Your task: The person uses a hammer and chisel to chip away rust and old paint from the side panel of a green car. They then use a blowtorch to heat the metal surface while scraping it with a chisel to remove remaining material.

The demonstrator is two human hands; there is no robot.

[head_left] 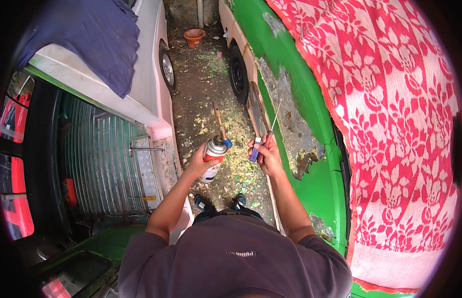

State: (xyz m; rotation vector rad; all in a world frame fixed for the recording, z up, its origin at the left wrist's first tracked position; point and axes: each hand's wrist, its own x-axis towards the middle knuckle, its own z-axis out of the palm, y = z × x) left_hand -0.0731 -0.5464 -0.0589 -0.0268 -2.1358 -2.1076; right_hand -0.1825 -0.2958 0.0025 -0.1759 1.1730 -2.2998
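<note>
"Tight in here?"
"A green vehicle point(318, 196) right, a white vehicle point(146, 54) left, narrow flake-strewn floor point(189, 94) open between their edges."
"And the hands?"
"Over that gap: left hand point(197, 164) gripping a torch canister point(211, 171); right hand point(271, 156), nearer the green side, clutching a thin-shafted tool point(269, 139) and a blue-handled tool point(254, 155)."

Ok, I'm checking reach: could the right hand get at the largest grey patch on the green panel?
Likely yes: the right hand is near the grey patch, nothing visible between, though it holds tools.
</note>
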